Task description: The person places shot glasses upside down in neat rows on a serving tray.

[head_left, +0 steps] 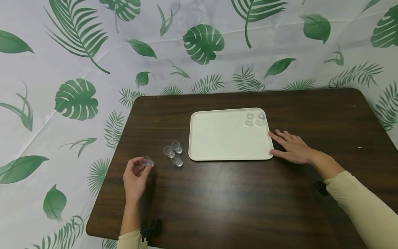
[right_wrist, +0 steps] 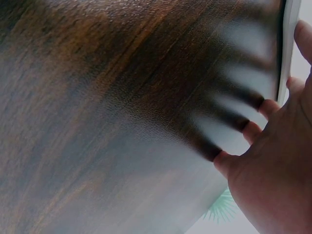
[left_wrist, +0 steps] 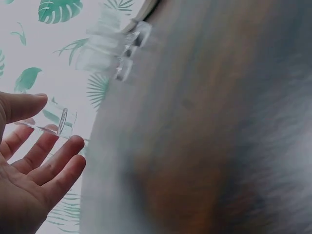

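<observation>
My left hand (head_left: 135, 178) holds a small clear shot glass (head_left: 147, 161) between thumb and fingers, over the left part of the table. In the left wrist view the glass (left_wrist: 62, 118) lies tilted sideways, its thick base pointing away from the palm. Just right of this hand stand three more shot glasses (head_left: 177, 160), grouped close together with rims up. My right hand (head_left: 292, 148) is spread at the right edge of a white tray (head_left: 224, 138), thumb and index fingertip against its rim. Two shot glasses (head_left: 250, 118) stand upside down in the tray's far right corner.
The dark wooden table (head_left: 230, 197) has rounded corners; its left edge runs close beside my left forearm. A white cloth with green leaf prints (head_left: 174, 72) hangs behind the table and along its left side.
</observation>
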The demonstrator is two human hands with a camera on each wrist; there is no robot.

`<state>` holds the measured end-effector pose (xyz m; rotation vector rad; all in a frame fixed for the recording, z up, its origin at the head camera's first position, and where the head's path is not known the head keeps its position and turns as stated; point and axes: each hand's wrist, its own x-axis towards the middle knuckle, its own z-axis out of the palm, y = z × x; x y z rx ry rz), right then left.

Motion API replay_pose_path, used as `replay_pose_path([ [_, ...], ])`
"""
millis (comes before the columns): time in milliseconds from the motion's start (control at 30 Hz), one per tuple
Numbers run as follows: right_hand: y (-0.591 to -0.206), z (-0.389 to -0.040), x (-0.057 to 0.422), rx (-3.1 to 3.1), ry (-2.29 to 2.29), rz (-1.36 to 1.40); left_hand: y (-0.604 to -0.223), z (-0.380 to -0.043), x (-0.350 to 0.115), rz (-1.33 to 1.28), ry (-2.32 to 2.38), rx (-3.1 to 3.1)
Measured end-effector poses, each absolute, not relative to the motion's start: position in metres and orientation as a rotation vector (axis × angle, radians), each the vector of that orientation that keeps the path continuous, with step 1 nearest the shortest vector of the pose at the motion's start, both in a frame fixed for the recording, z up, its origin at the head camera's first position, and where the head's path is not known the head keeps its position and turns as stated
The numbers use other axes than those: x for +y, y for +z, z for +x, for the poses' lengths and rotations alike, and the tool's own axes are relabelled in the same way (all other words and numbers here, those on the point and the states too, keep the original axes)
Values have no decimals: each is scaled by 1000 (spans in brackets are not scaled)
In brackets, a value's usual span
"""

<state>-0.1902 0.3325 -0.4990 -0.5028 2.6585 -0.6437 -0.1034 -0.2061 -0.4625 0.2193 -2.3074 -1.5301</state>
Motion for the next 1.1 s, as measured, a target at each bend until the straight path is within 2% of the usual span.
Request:
replay_pose_path([
  [533, -499, -193, 334, 2659, -623, -493, -402, -148, -209, -104, -1380, -2343],
  [733, -491, -190, 329, 2659, -640, -502, -394, -180, -199, -295, -1294, -2407],
  [1100, -490, -187, 329, 2657, -631, -507, -380, -232, -146, -700, -967, -2547],
])
